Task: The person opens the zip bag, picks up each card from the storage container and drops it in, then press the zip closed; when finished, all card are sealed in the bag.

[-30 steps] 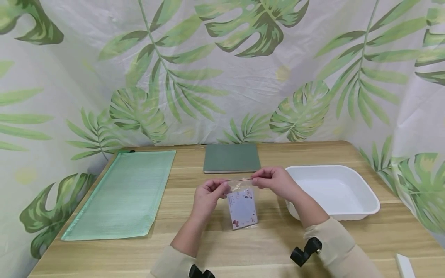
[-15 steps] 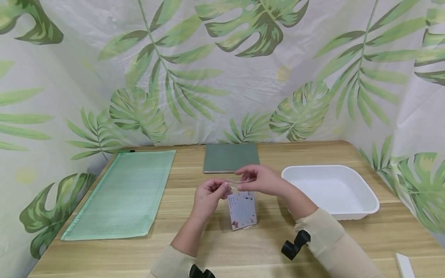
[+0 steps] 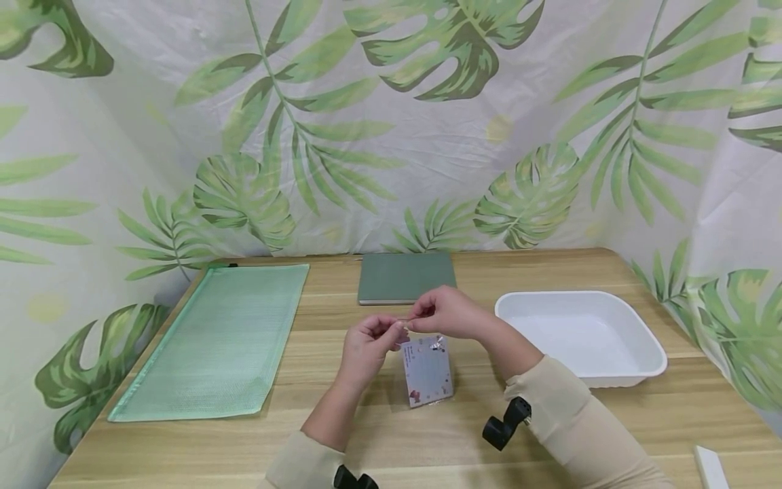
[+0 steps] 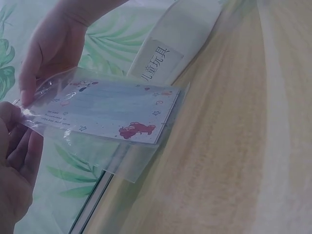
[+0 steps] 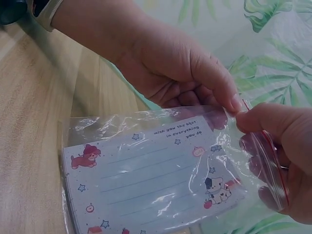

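Observation:
A clear zip bag (image 5: 105, 127) with a red line along its seal (image 5: 279, 168) hangs upright above the table between both hands. Inside lies a pad of lined note paper (image 3: 426, 372), printed with small dogs, stars and lettering. My left hand (image 3: 362, 348) pinches the bag's top at its left corner with thumb and fingers. Close beside it, my right hand (image 3: 455, 314) pinches the sealed edge, the two thumbs almost meeting in the right wrist view. Part of the seal is hidden behind the right fingers (image 5: 251, 146).
A green mesh zip pouch (image 3: 214, 339) lies flat on the left of the wooden table (image 3: 464, 448). At the back is a dark green notebook (image 3: 403, 278). A white plastic tub (image 3: 580, 333), labelled on its side, stands right; a white strip (image 3: 711, 467) lies at the right front.
My right hand has slid left along the bag's top edge, from the right corner to beside the left hand. The left hand has kept its pinch in place.

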